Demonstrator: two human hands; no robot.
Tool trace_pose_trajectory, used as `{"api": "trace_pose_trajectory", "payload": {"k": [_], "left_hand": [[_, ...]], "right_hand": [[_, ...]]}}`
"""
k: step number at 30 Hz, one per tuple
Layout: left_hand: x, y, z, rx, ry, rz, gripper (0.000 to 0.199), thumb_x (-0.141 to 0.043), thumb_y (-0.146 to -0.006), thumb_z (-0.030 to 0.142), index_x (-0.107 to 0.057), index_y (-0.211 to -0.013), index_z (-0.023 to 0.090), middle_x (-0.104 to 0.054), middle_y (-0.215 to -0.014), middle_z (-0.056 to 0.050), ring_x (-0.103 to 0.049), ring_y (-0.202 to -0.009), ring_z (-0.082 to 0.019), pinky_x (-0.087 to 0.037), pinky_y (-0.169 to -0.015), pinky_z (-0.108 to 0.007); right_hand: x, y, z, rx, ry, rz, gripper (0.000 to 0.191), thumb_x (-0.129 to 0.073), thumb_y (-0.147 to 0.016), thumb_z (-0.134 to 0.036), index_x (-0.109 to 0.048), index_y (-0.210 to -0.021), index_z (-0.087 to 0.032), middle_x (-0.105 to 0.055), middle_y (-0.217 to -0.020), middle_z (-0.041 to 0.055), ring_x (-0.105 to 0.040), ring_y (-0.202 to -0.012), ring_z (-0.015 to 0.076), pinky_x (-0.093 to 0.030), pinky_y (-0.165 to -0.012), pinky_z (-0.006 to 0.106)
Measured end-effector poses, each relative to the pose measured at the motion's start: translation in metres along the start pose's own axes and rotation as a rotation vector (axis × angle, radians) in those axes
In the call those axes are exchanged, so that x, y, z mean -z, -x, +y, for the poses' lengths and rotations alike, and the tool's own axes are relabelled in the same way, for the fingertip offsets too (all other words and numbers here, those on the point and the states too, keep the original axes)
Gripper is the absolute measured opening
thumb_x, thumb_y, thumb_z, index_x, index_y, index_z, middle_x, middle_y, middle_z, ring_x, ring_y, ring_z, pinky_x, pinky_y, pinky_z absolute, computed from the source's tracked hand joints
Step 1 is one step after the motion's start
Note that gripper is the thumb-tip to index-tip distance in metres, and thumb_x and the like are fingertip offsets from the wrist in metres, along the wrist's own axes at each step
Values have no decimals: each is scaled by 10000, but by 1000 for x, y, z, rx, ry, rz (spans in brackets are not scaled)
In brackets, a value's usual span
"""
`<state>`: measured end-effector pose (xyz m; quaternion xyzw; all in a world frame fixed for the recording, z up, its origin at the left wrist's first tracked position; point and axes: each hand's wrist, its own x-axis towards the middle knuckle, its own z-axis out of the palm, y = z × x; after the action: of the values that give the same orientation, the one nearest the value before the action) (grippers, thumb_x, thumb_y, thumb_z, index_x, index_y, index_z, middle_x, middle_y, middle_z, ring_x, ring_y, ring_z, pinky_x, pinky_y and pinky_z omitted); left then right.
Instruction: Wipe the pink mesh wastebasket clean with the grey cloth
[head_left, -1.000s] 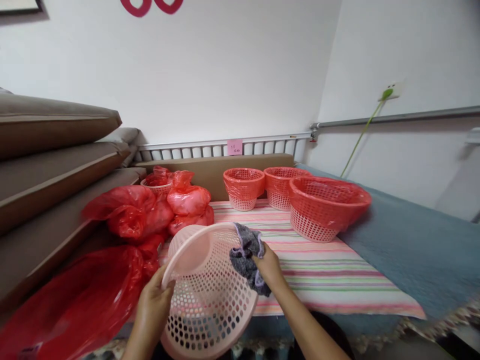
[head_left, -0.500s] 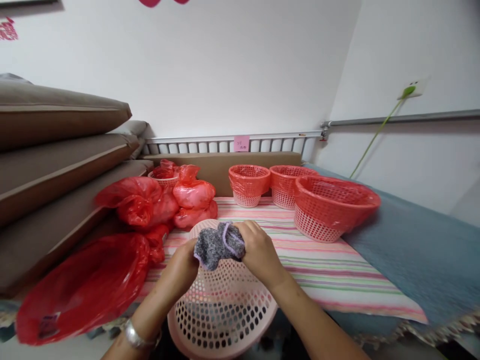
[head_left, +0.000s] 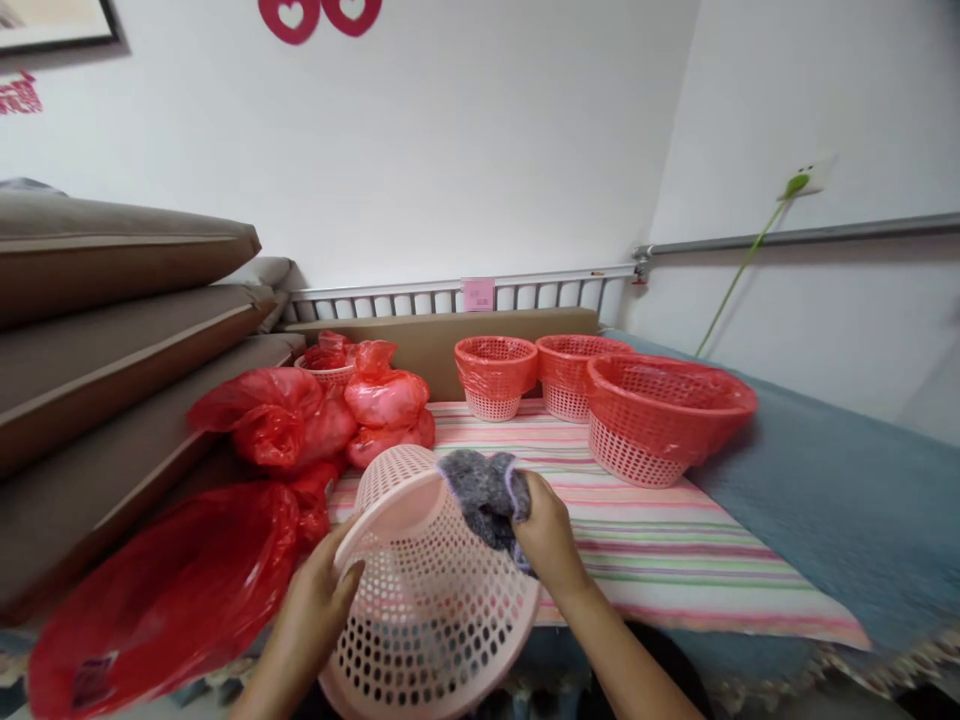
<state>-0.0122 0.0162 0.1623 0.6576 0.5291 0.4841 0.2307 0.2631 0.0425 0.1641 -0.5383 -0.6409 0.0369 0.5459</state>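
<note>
Basket (head_left: 439, 600), pale pink, perforated, held tilted at the near edge of the striped cloth (head_left: 697, 550); likely light and springily stiff, best taken by its rim, which the left hand (head_left: 322, 580) grips. Grey rag (head_left: 480, 495), likely soft, limp, bunched in the right hand (head_left: 546, 525) against that rim.

The left hand (head_left: 319, 588) has returned from the gray cloth (head_left: 484, 490) to gripping the pink basket (head_left: 429, 598).

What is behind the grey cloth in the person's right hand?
Behind the grey cloth is part of the pink basket: its rim disappears at the cloth's upper left and shows below it. The covered stretch of rim, and any fingers there, cannot be seen.
</note>
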Motion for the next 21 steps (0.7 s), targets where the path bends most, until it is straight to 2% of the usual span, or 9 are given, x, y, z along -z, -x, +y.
{"api": "trace_pose_trajectory", "payload": {"k": [3, 5, 7, 9, 11, 14, 17, 19, 21], "left_hand": [[-4, -21, 36, -119, 8, -201, 364, -569, -731, 187, -667, -1078, 235, -677, -1136, -54, -576, -1114, -273, -408, -997, -424], [-13, -31, 54, -198, 47, -191, 299, -573, -725, 177, -710, -983, 240, -702, -1085, -45, -604, -1068, -280, -442, -962, -408], [-21, -34, 62, -236, 62, -162, 281, -606, -691, 165, -724, -936, 237, -706, -1075, -46, -605, -1064, -292, -438, -967, -411], [-22, -32, 57, -237, 64, -181, 302, -601, -689, 156, -715, -959, 228, -692, -1107, -53, -590, -1091, -290, -421, -985, -411], [-17, -27, 43, -179, 68, -166, 323, -566, -725, 182, -688, -1023, 212, -679, -1132, -64, -582, -1107, -277, -409, -997, -416], [-6, -16, 14, 3, 84, -48, 382, -586, -728, 269, -640, -1095, 178, -682, -1123, -78, -582, -1108, -275, -392, -1010, -430], [0, -3, -7, 94, 125, 32, 433, -614, -721, 333, -614, -1120, 165, -673, -1138, -81, -577, -1114, -270, -386, -1018, -417], [3, 1, -11, 101, 126, 55, 447, -603, -736, 359, -600, -1135, 157, -660, -1158, -89, -574, -1118, -267, -390, -1015, -411], [7, -3, -4, 86, 75, 57, 459, -602, -738, 359, -594, -1144, 146, -657, -1161, -103, -573, -1117, -273, -393, -1011, -418]], "right_hand": [[9, -10, -56, 249, 103, -174, 317, -450, -708, -39, -551, -967, -192, -586, -932, 65, -520, -901, 203, -421, -794, 315], [9, -13, -82, 322, 205, -278, 282, -465, -720, -40, -558, -936, -195, -578, -927, 63, -503, -876, 204, -413, -775, 312], [6, -15, -90, 330, 263, -320, 291, -457, -721, -29, -558, -934, -198, -574, -930, 58, -494, -877, 203, -405, -772, 313], [2, -17, -79, 319, 241, -303, 328, -446, -729, -28, -552, -987, -201, -574, -951, 55, -493, -905, 201, -400, -798, 316], [-4, -18, -51, 265, 169, -236, 373, -439, -730, -30, -534, -1049, -199, -575, -991, 61, -497, -948, 199, -397, -831, 321], [-17, -12, 5, 15, 30, -99, 359, -434, -702, -36, -524, -1017, -182, -595, -981, 72, -536, -932, 198, -422, -811, 321], [-28, -3, 43, -210, -80, -70, 268, -455, -685, -69, -521, -919, -182, -619, -859, 53, -577, -806, 196, -448, -734, 313], [-25, -2, 44, -215, -94, -56, 264, -448, -680, -73, -522, -910, -181, -617, -835, 47, -575, -783, 194, -443, -723, 308], [-14, -9, 26, -135, -57, -27, 283, -427, -680, -62, -526, -919, -179, -606, -846, 49, -561, -803, 191, -428, -730, 301]]}}
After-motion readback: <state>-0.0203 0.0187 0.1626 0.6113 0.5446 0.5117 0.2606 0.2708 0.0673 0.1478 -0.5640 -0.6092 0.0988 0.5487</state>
